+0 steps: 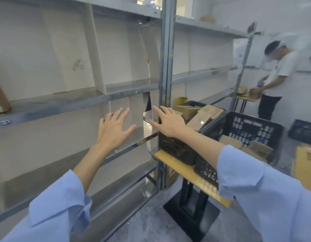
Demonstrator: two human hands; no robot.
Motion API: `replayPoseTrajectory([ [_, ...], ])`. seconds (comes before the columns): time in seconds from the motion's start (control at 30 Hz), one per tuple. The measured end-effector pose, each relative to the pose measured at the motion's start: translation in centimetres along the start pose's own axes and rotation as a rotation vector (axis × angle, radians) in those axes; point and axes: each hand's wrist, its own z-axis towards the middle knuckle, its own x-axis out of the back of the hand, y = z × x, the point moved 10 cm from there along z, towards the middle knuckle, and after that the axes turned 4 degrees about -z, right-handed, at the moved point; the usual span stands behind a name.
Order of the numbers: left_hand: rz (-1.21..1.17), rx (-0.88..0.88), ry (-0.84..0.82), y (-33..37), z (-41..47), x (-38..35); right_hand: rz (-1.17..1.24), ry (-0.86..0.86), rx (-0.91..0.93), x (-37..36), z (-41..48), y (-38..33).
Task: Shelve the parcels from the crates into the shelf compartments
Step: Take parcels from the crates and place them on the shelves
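My left hand [114, 130] is spread open, fingers apart, in front of a middle compartment of the grey metal shelf [64, 103]. My right hand [168, 121] is also open and holds nothing; its fingertips reach a shiny panel edge [148, 116] by the shelf's upright post. To the right, black crates [177, 149] stand on a small wooden table [175, 165]. Brown cardboard parcels [203, 114] lie in the far crate. A taller black crate [247, 126] also holds parcels. One brown parcel [1, 96] leans on the shelf at far left.
Pale cardboard dividers [97, 55] split the shelf into compartments. The table's black base [191, 212] sits on the floor near my feet. Another person [275, 75] works at a table far right. A yellow bin [181, 100], a dark crate [303, 131] and a cardboard box [304, 168] stand nearby.
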Motion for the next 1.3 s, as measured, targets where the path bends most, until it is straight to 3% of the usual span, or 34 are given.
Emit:
replayPoseTrajectory([
  [0.63,-0.239,-0.389,-0.237,32.6,14.7,-23.3,0.088,-0.106,-0.559,-5.7,-4.5,41.3],
  [0.93,-0.323,-0.512,-0.401,40.5,16.9,-32.6,0.173,-0.098,-0.74,-10.6,-8.0,50.6],
  [1.3,-0.325,-0.731,-0.615,47.6,16.8,-44.0,0.292,-0.118,-1.013,-16.8,-12.8,57.1],
])
